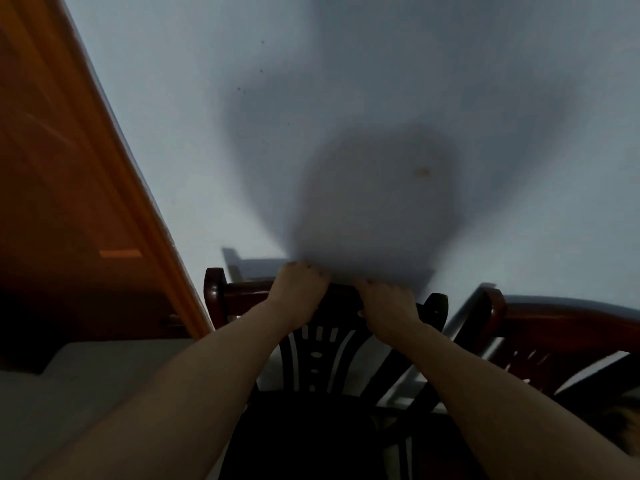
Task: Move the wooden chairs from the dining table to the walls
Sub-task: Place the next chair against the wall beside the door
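Pale wall (346,81), both hands gripping dark wooden chair (322,344) top rail

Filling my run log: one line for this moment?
both hands grip chair top rail | chair at wall | second chair right

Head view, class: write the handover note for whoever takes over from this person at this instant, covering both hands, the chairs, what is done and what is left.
Left hand: grips the top rail of the dark carved wooden chair.
Right hand: grips the same rail.
That chair stands facing the pale grey wall, beside the orange wooden door.
Done: a second reddish wooden chair is already at the wall on the right.
Left: let go of this one; the dining table is out of view, so the remaining chairs are unknown.
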Demonstrator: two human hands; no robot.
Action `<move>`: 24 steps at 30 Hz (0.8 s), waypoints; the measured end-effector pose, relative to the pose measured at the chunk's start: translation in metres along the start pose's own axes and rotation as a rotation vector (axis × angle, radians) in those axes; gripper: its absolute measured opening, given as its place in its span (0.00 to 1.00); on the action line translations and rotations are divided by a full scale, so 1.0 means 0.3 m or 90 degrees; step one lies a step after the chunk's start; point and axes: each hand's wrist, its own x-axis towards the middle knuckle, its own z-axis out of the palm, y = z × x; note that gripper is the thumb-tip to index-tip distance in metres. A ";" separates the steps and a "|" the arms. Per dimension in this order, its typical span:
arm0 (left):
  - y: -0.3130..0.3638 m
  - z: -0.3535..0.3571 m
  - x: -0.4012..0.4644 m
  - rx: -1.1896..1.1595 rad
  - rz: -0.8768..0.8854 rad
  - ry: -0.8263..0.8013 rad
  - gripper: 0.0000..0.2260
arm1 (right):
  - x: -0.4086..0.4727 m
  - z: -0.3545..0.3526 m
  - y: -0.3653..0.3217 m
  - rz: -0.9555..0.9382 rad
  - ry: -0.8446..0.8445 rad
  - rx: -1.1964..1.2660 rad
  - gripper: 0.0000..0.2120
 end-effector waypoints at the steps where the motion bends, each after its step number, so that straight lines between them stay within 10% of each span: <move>1: -0.001 0.004 0.007 -0.005 -0.001 0.002 0.16 | 0.008 0.004 0.004 0.004 -0.001 0.001 0.22; 24: 0.014 0.046 0.064 -0.064 -0.020 0.010 0.15 | 0.049 0.045 0.029 0.052 -0.005 0.020 0.19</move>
